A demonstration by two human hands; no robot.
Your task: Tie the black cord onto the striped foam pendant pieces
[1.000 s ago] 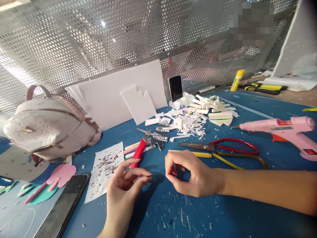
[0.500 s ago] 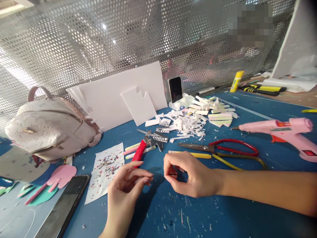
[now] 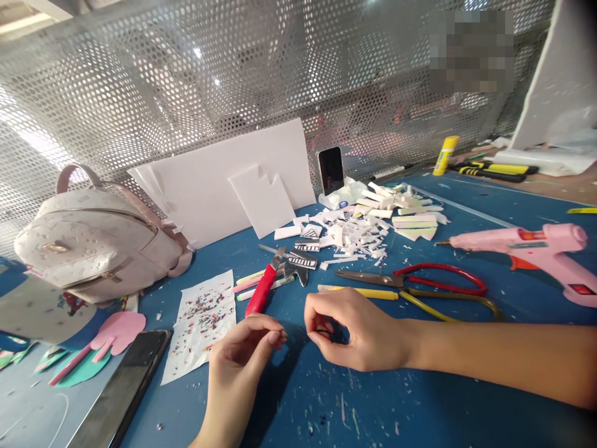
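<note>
My left hand [image 3: 247,354] is closed in a pinch above the blue table, thumb against fingertips; whatever it holds is too small to make out. Facing it across a small gap, my right hand [image 3: 352,333] also pinches, with a thin dark strand [image 3: 325,331] showing inside its curled fingers. Just beyond the left fingers lies a red-handled knife [image 3: 262,289]. Scissors [image 3: 373,277] with red and olive handles and a yellow stick [image 3: 380,292] lie behind my right hand. A paper sheet with tiny coloured bits [image 3: 205,320] rests left of my left hand.
A pink glue gun [image 3: 527,242] lies at the right. White foam scraps [image 3: 354,230] are heaped at the back, near a standing phone [image 3: 331,169] and leaning white boards [image 3: 205,180]. At the left are a backpack [image 3: 102,230] and another phone [image 3: 124,386].
My left fingers have drawn together from a looser, spread pose into a pinch. My right hand has shifted slightly left and stays closed.
</note>
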